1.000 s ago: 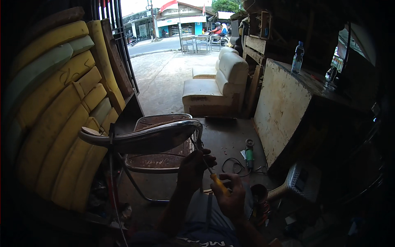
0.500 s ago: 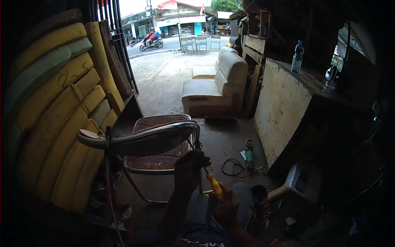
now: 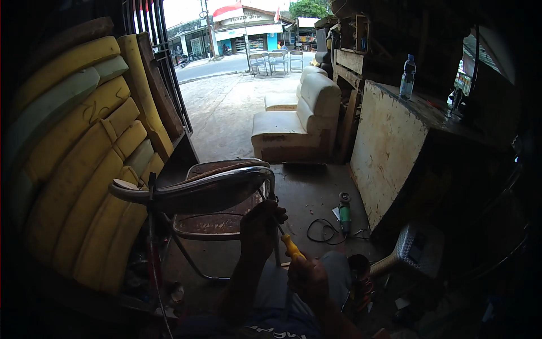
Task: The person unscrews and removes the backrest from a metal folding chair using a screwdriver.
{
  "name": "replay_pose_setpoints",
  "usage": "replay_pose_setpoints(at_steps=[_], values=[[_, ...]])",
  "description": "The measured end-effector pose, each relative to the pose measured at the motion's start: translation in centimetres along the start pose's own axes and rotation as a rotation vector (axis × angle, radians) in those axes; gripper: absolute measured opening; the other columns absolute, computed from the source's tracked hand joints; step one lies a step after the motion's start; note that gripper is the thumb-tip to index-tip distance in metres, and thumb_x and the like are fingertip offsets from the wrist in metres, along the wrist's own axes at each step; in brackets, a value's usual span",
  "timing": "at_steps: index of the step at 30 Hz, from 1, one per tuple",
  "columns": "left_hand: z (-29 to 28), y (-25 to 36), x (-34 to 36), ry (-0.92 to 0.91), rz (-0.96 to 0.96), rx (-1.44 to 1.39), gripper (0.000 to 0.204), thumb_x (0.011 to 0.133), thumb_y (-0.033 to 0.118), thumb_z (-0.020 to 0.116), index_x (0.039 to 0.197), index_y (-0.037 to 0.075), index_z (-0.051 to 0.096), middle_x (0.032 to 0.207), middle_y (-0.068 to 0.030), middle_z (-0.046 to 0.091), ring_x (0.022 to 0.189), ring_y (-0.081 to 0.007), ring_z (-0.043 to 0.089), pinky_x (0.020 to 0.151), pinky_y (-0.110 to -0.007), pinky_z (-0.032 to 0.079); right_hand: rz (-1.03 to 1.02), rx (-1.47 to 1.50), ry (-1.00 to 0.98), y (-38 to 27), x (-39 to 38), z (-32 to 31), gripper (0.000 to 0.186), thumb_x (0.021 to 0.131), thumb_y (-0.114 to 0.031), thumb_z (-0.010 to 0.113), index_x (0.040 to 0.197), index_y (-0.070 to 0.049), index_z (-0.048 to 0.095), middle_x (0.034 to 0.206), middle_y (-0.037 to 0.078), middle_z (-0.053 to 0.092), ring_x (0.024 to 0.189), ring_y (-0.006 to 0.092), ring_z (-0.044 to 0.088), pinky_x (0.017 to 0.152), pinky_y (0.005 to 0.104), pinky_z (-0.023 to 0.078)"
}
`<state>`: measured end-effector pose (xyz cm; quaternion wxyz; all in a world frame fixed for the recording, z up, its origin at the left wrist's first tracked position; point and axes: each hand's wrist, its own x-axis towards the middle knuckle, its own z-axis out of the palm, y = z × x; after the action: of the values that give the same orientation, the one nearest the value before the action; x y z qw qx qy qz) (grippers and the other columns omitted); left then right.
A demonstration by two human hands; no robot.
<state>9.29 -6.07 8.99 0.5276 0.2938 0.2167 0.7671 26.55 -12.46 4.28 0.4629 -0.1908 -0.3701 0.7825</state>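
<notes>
A folding chair with a chrome tube frame (image 3: 191, 230) and worn brown seat (image 3: 203, 223) stands before me, its dark curved backrest (image 3: 192, 195) turned sideways. My right hand (image 3: 307, 282) is closed on the yellow handle of a screwdriver (image 3: 291, 246), whose metal shaft runs up toward the chair's frame below the backrest's right end. My left hand (image 3: 259, 226) is closed around the upper shaft, close beside the chrome tube; whether it also grips the tube I cannot tell. The screwdriver's tip is too dark to make out.
Yellow and grey foam pads (image 3: 84, 192) lean at left. A green angle grinder (image 3: 345, 217) with cord lies on the dark floor (image 3: 305, 192). A scuffed cabinet (image 3: 384, 158) with a water bottle (image 3: 406, 79) stands right, a woven stool (image 3: 412, 248) below it. Pale sofa seats (image 3: 299, 124) stand at the doorway.
My hands and the screwdriver have shifted slightly down and left since a second ago, the grip kept. A motorbike with riders in the street moved left and is out of sight.
</notes>
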Motion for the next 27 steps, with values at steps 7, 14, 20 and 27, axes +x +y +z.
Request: replay_pose_setpoints(at_steps=[7,14,20,27], values=[[0.4,-0.1,-0.2,0.072,-0.030,0.041,0.019,0.094,0.013,0.061,0.104,-0.003,0.067,0.094,-0.0115,0.068,0.088,-0.0253,0.069,0.081,-0.038,0.056,-0.715,-1.260,0.415,0.5,0.2,2.9,0.038,0.095,-0.025,0.063,0.121,0.001,0.053,0.078,0.009,0.064,0.072,0.0189,0.067,0.061,0.0318,0.053],[-0.2,0.3,0.0,0.071,-0.050,0.062,0.019,0.094,0.013,0.060,0.104,-0.002,0.067,0.098,-0.0109,0.066,0.091,-0.0252,0.068,0.081,-0.037,0.055,-0.482,-0.716,0.259,0.9,0.1,2.9,0.045,0.095,-0.038,0.061,0.120,-0.001,0.054,0.067,0.008,0.057,0.052,0.0165,0.057,0.049,0.0292,0.047],[-0.2,0.6,0.0,0.047,0.011,0.166,0.020,0.094,0.014,0.061,0.104,-0.002,0.066,0.099,-0.0109,0.066,0.094,-0.0249,0.067,0.083,-0.037,0.055,0.183,0.408,-0.025,0.6,-0.4,1.9,0.049,0.100,-0.044,0.051,0.120,0.000,0.055,0.079,0.007,0.061,0.052,0.0128,0.051,0.048,0.0247,0.041],[-0.6,0.3,0.3,0.024,0.023,0.164,0.021,0.095,0.015,0.060,0.105,-0.002,0.066,0.099,-0.0102,0.066,0.094,-0.0236,0.067,0.084,-0.036,0.054,-0.447,-0.576,0.221,2.0,0.2,2.6,0.049,0.102,-0.044,0.045,0.122,0.000,0.054,0.071,0.006,0.057,0.048,0.0093,0.047,0.044,0.0245,0.040]])
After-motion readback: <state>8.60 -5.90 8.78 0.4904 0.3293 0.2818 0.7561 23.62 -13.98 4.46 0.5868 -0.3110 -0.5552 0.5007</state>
